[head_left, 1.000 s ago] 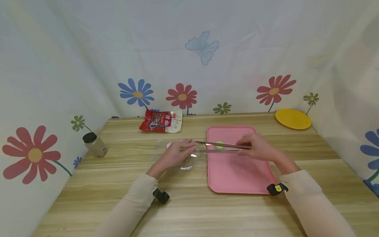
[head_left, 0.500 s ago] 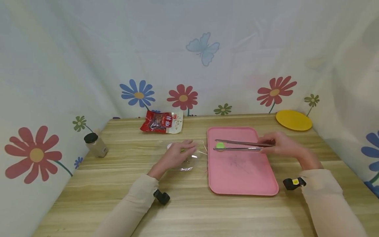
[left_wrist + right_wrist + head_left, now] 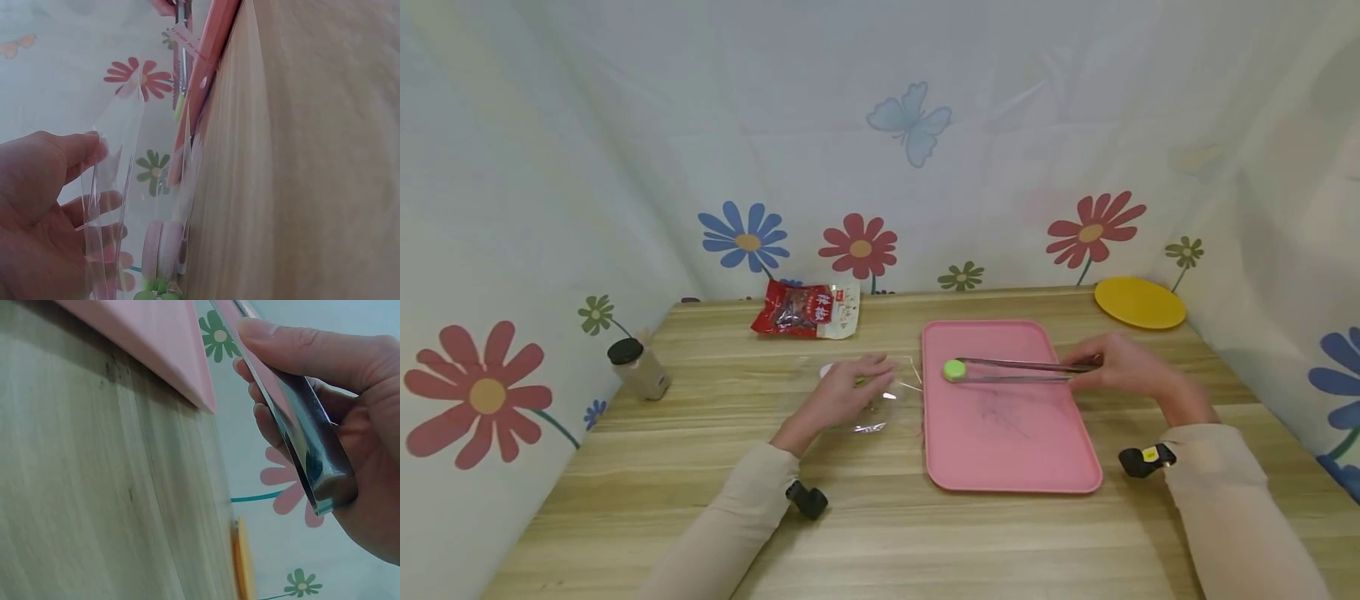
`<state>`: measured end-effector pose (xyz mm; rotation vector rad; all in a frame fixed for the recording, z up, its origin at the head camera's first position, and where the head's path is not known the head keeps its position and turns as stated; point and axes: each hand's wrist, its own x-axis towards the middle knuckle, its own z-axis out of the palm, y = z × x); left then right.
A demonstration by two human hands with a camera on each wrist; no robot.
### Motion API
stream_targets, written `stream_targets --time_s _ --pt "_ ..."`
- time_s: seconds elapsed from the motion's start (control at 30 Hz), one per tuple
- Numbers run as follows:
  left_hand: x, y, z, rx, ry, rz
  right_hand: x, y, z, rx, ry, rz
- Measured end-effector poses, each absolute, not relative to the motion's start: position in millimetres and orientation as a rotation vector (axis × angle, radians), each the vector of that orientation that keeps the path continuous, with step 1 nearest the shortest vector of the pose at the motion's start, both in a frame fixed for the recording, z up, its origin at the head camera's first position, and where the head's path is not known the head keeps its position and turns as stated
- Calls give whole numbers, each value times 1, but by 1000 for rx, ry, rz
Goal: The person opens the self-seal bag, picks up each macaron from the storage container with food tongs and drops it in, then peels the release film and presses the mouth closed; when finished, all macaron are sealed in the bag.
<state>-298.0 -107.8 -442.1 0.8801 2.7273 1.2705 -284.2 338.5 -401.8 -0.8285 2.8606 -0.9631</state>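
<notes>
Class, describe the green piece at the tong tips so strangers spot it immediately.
On the wooden table, find the pink tray. Toward its left edge, at the tips of the metal tongs in the right hand, is a small round green piece. It alone is at the tongs; other round pieces show through the clear bag by the left hand.

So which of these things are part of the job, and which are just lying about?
In use: tongs in the right hand; green disc at their tips; tray beneath; clear bag in the left hand; pink disc in or behind the bag.

Seemingly just lying about: jar; red packet; plate.
</notes>
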Motion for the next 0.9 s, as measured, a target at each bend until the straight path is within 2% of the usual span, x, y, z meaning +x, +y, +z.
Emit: stream_targets --time_s 0.67,0.9 --pt "-299 -109 -445 879 2731 1259 -284 331 -398 -870 2851 -991" --pt "-299 -108 -444 883 2715 1259 -277 313 -387 -953 2820 -978"
